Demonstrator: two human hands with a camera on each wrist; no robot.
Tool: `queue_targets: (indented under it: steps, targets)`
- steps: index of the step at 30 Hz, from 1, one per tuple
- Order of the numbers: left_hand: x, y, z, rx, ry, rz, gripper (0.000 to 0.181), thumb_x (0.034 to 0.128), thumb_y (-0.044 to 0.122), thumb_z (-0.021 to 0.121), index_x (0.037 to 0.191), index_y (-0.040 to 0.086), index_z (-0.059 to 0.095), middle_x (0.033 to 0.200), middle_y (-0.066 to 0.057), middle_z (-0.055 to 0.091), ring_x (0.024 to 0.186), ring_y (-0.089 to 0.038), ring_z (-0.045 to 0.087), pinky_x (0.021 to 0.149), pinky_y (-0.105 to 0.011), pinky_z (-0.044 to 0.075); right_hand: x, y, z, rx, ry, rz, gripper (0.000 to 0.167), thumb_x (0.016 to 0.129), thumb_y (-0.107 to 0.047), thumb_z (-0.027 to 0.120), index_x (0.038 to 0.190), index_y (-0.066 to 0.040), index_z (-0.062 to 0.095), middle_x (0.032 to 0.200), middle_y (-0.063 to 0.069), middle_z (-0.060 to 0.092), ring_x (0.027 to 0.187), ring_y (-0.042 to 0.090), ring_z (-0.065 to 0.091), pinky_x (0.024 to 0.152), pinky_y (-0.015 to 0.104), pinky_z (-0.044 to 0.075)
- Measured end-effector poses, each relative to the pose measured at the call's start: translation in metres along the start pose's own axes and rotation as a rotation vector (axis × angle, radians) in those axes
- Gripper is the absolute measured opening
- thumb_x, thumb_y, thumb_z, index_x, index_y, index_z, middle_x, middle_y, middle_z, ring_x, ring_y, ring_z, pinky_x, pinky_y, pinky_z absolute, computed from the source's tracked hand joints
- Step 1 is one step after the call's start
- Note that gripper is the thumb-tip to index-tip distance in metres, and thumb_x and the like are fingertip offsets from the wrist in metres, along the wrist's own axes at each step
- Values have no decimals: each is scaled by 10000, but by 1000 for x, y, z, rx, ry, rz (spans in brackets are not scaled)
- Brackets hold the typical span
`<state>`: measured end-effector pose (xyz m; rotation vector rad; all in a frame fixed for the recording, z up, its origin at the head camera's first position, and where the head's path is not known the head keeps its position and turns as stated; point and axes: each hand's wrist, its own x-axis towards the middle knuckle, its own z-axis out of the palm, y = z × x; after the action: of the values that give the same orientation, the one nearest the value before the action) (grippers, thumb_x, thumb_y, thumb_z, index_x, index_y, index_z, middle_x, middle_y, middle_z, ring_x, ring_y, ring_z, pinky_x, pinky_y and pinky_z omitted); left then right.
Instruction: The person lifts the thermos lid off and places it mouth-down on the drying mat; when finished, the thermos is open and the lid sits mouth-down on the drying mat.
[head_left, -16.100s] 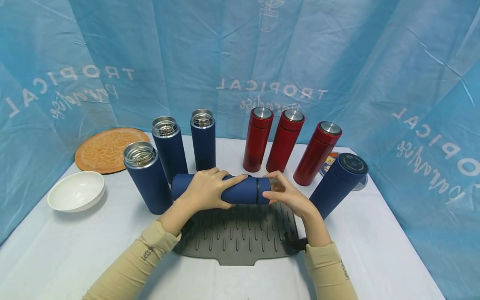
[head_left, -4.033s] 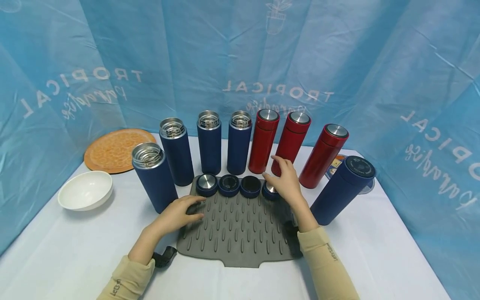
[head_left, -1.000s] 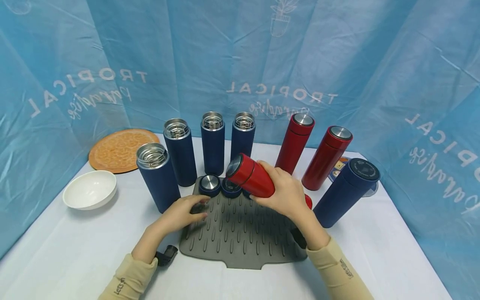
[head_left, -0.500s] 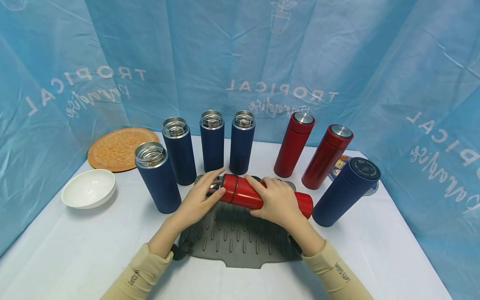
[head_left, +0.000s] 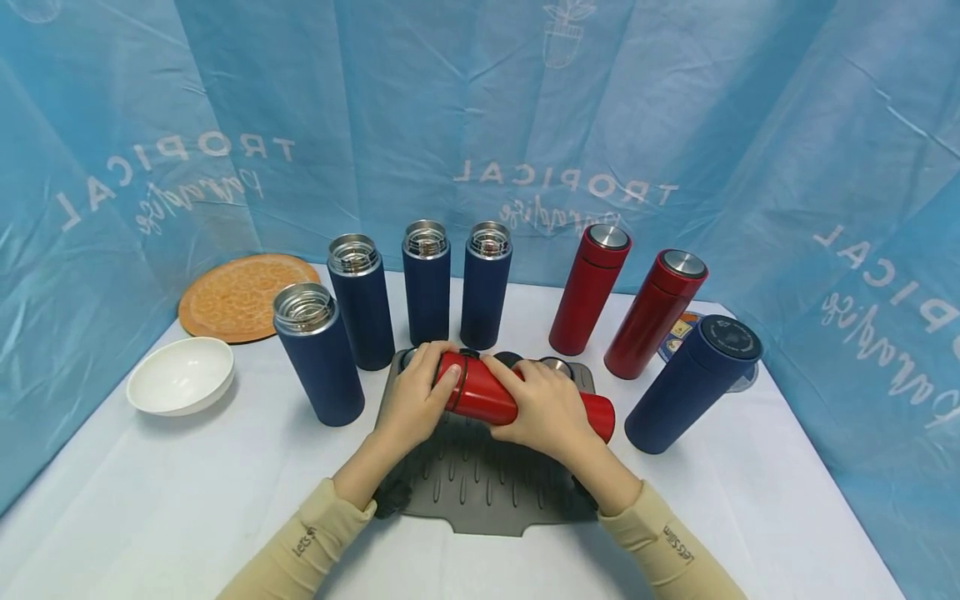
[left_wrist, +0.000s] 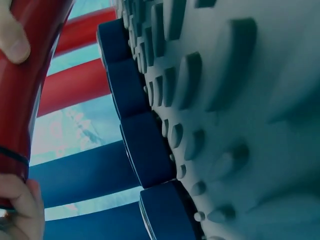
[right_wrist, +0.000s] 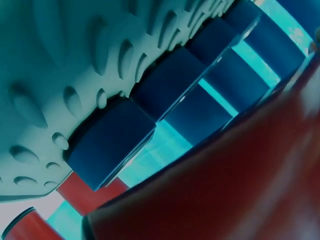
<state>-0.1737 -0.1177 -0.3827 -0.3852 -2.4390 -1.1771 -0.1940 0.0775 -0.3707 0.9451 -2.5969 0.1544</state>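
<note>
A red thermos (head_left: 486, 395) is held on its side over the grey ridged mat (head_left: 487, 512), its lid end to the left. My left hand (head_left: 412, 404) grips the lid end, thumb on the near side. Around the thermos's body my right hand (head_left: 551, 408) is wrapped, and the base sticks out to its right. Below and behind it, several blue lids (left_wrist: 145, 150) sit in a row along the mat's far edge. In the head view, the hands and thermos partly cover them.
Several blue thermoses without lids (head_left: 483, 287) stand behind and left of the mat. Two capped red thermoses (head_left: 588, 292) and a capped blue one (head_left: 690, 383) stand right. A white bowl (head_left: 180, 379) and an orange round mat (head_left: 247, 298) lie left.
A blue thermos held earlier now stands without its lid in the back row. My right hand has lifted a red thermos from the back and levelled it; my left hand has gripped its lid.
</note>
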Motion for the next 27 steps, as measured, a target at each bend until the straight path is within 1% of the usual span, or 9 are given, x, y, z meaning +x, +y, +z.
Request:
queue_targets:
  steps: [4, 7, 13, 19, 22, 27]
  targets:
    - [-1, 1, 4, 8, 51, 16, 300, 918, 281, 426, 1121, 85, 529, 1021, -99, 553, 812, -256, 539, 657, -382, 482, 0, 0, 1, 3, -1, 8, 901, 563, -456, 810, 1358, -283, 421, 954, 59, 611, 791, 211, 592, 673, 387, 509]
    - [-1, 1, 5, 14, 74, 12, 286, 915, 275, 431, 1103, 89, 538, 996, -97, 556, 801, -252, 533, 643, -380, 473, 0, 0, 1, 7, 2, 8, 903, 557, -455, 813, 1354, -286, 427, 959, 58, 614, 792, 210, 594, 671, 388, 511]
    - [-2, 3, 7, 33, 113, 9, 264, 910, 271, 433, 1075, 98, 547, 963, -94, 561, 789, -247, 529, 623, -382, 465, 0, -1, 3, 11, 8, 5, 905, 556, -452, 817, 1356, -290, 425, 965, 58, 618, 800, 213, 596, 685, 397, 512]
    - [-4, 5, 8, 44, 127, -13, 256, 919, 261, 436, 1083, 102, 552, 974, -90, 563, 784, -258, 543, 628, -403, 475, 0, -1, 7, 24, 21, 2, 900, 557, -441, 822, 1351, -291, 426, 969, 60, 626, 805, 217, 603, 704, 412, 514]
    - [-5, 5, 9, 38, 110, -58, 263, 925, 256, 427, 1096, 102, 554, 995, -105, 565, 784, -278, 551, 634, -422, 483, -1, 0, 10, 15, 36, -13, 895, 558, -441, 818, 1349, -287, 429, 960, 60, 629, 796, 215, 605, 705, 403, 514]
    - [-4, 3, 11, -20, 66, -236, 313, 961, 283, 353, 1107, 88, 548, 1050, -147, 589, 864, -307, 569, 701, -480, 467, 1, 3, 13, -119, 88, -98, 942, 531, -456, 840, 1360, -288, 426, 979, 96, 621, 835, 269, 606, 733, 419, 503]
